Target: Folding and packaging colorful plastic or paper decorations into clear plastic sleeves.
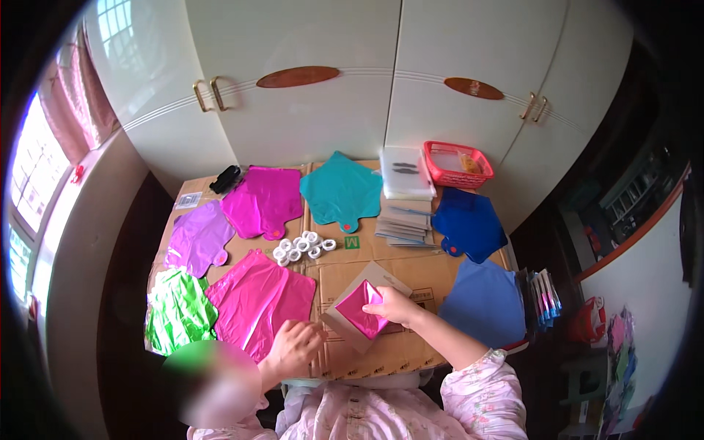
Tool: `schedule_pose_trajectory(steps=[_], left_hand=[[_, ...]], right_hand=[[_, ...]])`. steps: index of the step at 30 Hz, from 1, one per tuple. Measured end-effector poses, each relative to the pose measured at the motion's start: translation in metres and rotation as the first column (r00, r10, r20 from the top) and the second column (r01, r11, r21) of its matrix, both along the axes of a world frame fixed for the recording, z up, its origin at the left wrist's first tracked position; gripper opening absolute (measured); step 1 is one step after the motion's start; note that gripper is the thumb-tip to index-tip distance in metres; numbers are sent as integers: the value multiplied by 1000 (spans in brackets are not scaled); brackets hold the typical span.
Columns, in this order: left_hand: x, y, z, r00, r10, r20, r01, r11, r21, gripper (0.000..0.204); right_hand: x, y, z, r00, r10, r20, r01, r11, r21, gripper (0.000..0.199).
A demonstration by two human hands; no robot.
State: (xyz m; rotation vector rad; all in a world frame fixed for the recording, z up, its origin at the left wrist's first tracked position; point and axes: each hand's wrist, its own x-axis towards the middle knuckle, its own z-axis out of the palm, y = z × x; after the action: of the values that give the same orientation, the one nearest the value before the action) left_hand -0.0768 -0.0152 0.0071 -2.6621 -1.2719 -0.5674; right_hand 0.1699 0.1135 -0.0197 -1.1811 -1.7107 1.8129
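My right hand (396, 306) grips a folded shiny pink foil sheet (359, 302), thumb on top, fingers partly hidden under it. Beneath the foil is a grey-brown square card (353, 336), tilted like a diamond. My left hand (295, 343) is left of the card, its fingers curled in; whatever they may hold is hidden. Beside it spreads a flat, star-shaped pink foil balloon (257, 301). Farther back lies a cluster of small white rings or rolls (301, 246).
More flat foil balloons ring the cardboard-topped table (425, 275): green (180, 308), lilac (196, 238), magenta (262, 202), teal (341, 192), dark blue (469, 224), pale blue (484, 304). Stacked cards (405, 221), clear sleeves (405, 176) and a red basket (458, 176) stand back right.
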Motion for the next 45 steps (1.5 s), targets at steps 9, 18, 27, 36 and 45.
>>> schedule_pose_trajectory(steps=[9, 18, 27, 36, 45], left_hand=[[35, -25, -11, 996, 86, 23, -78, 971, -228, 61], [37, -15, -10, 999, 45, -28, -51, 961, -272, 70], [34, -1, -4, 997, -50, -60, 30, 955, -296, 74], [34, 3, -1, 994, -58, -88, 27, 945, -326, 73], [29, 7, 6, 984, -84, -155, 28, 942, -334, 72]], right_hand=[[-14, -8, -23, 994, 68, 90, -76, 992, 96, 42], [-18, -11, 4, 909, 59, 413, -214, 915, 341, 53], [0, 14, 36, 839, 175, 515, -512, 576, 637, 72], [22, 46, 27, 585, 331, 741, -811, 198, 551, 89], [21, 45, 24, 571, 316, 758, -818, 147, 555, 88]])
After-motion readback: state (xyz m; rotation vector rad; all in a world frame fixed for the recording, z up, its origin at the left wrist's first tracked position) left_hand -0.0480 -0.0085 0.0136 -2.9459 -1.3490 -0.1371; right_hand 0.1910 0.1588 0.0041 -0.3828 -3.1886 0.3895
